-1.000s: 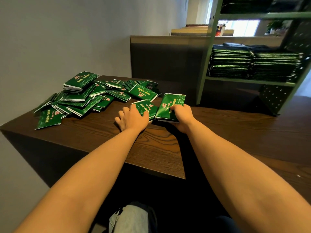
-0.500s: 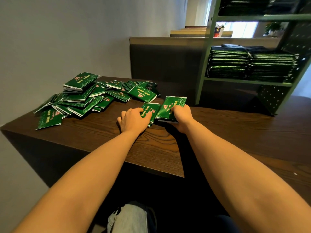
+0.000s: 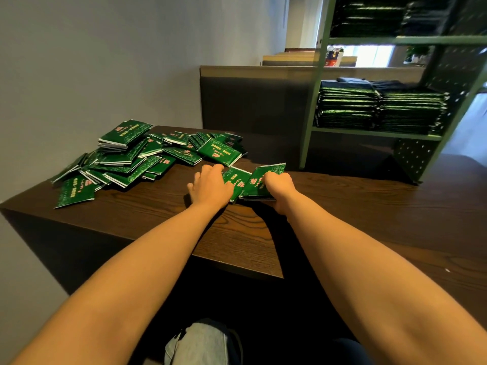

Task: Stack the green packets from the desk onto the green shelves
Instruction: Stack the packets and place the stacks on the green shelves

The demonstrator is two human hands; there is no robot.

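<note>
Closest to my cam: a knee [image 3: 200,341] in pale trousers, then both forearms reaching over the near edge of the desk [image 3: 163,219]. L hand [image 3: 210,188] sits knuckles-up w/ fingers bent down over the left end of a single packet [image 3: 237,181]. The tips are hidden, but it reads to me as a grip, not a flat press. That pkt lies more or less flat on the wood, poking out rightward from under the palm. R hand [image 3: 279,189] is closed round a thin bundle [image 3: 266,177] of pkts, thumb on top, other fingers underneath & out of sight. The bundle tips up at its far edge, its left side lapping over the single packet. My guess: R acts as collector so L can feed pkts in one at a time. Further left, the loose pile [image 3: 126,159] waits, well apart from both hands. Beyond, at right, the green shelves [image 3: 374,133] carry neat shelved stacks [image 3: 379,111], w/ more on the tier above.
</note>
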